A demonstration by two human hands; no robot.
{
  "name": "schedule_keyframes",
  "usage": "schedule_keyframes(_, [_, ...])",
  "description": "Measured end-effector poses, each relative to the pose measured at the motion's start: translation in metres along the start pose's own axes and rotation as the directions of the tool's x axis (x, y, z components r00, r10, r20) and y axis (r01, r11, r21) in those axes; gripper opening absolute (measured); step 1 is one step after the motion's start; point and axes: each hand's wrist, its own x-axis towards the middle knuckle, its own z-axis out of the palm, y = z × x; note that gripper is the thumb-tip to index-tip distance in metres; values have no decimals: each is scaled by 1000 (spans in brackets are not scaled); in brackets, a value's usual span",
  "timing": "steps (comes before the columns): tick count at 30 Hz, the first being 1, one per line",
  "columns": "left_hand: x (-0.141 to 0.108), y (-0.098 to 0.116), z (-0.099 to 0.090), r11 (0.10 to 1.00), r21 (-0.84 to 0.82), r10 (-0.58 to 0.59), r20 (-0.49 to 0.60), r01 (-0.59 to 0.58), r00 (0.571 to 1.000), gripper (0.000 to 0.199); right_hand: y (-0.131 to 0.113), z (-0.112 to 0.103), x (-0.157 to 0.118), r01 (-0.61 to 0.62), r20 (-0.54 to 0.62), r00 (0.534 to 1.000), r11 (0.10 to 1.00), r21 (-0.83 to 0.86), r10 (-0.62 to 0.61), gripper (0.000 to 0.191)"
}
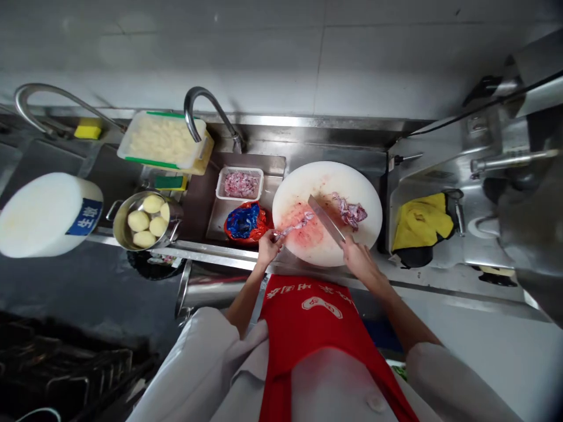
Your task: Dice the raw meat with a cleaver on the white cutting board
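Observation:
A round white cutting board (325, 173), stained red in its middle, lies in front of me. My right hand (358, 258) is closed round the handle of a cleaver (325, 220), whose blade slants to the upper left over the board. At the board's left edge, my left hand (269, 247) pinches one end of a thin strip of raw meat (298, 225). The strip stretches right along the board towards the blade, its far end just left of it. A small heap of raw meat scraps (352, 214) rests on the board to the right of the cleaver.
Left of the board, the sink holds a white basket (263, 184) of chopped meat and a red-and-blue plastic bag (246, 223). Farther left are a pot (118, 225) of peeled potatoes, a lidded container (162, 140) and a faucet (193, 99). A yellow cloth (420, 220) lies at right.

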Motion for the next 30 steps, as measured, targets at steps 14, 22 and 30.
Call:
schedule_keyframes(14, [-13, -12, -11, 975, -211, -71, -2, 69, 997, 48, -19, -1, -18, -36, 15, 999, 996, -76, 37, 28])
schedule_keyframes(22, [-18, -19, -14, 972, -216, -92, -11, 88, 996, 47, -27, -5, -29, -5, 151, 989, 1000, -21, 8, 20])
schedule_keyframes(30, [-16, -19, -24, 970, -238, -71, -80, 51, 994, 39, -24, 40, -30, -9, 259, 966, 993, 121, -23, 19])
